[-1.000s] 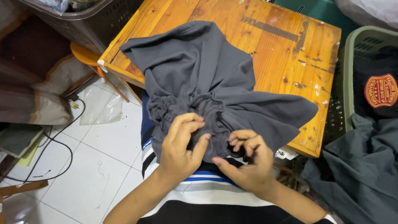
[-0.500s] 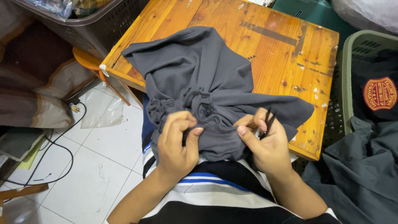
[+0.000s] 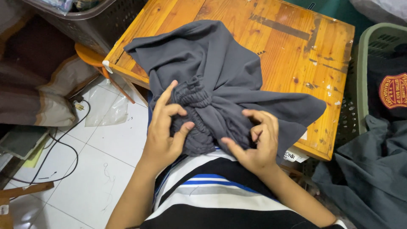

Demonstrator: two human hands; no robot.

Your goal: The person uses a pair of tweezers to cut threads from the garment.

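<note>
A dark grey garment [image 3: 220,80] with a gathered elastic waistband lies bunched over the near edge of a wooden table [image 3: 296,46], its waistband end hanging toward the person's lap. The left hand [image 3: 165,127] clutches the ruffled waistband, fingers curled over it and thumb pressed in. The right hand [image 3: 256,142] pinches a fold of the same cloth just beside it, fingers bent tight. A grey laundry basket [image 3: 85,25] stands past the table's left corner, a green basket [image 3: 364,63] on the right holds dark clothes, and a black cable [image 3: 63,148] trails over the white tiled floor
</note>
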